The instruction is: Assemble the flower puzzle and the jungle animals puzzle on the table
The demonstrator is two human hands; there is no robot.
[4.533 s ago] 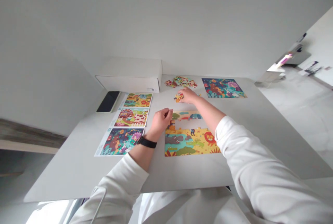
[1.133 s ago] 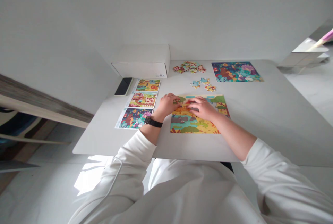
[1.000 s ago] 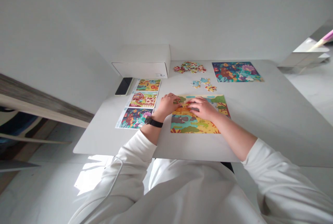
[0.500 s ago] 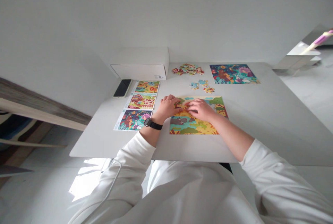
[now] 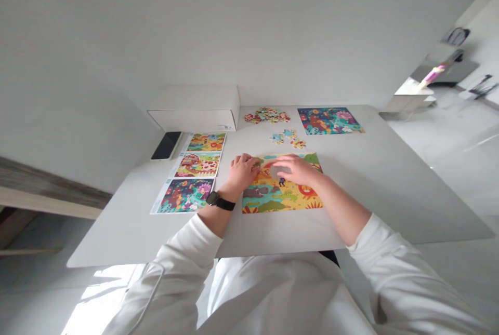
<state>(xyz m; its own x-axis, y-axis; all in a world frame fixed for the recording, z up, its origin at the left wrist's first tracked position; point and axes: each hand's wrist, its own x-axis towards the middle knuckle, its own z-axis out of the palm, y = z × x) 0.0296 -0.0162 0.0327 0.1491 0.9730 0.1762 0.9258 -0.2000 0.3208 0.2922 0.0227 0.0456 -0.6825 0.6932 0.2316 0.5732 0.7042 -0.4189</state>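
A colourful animal jigsaw puzzle (image 5: 280, 195) lies partly assembled in the middle of the white table (image 5: 374, 189). My left hand (image 5: 244, 169), with a black watch on the wrist, rests with curled fingers on the puzzle's upper left edge. My right hand (image 5: 298, 168) lies palm down on the puzzle's upper middle, fingers stretched flat beside a bare gap in the picture. A few loose pieces (image 5: 287, 137) lie just beyond the puzzle, and a heap of pieces (image 5: 267, 115) sits farther back.
A finished dark blue puzzle (image 5: 329, 120) lies at the back right. Three picture cards (image 5: 193, 169) run along the left, next to a black phone (image 5: 166, 145) and a white box (image 5: 195, 109) against the wall.
4.5 s ago my right hand was out at the loose pieces; it has come back onto the puzzle. Since half a second ago it slid slightly right, uncovering a gap. The view shifted.
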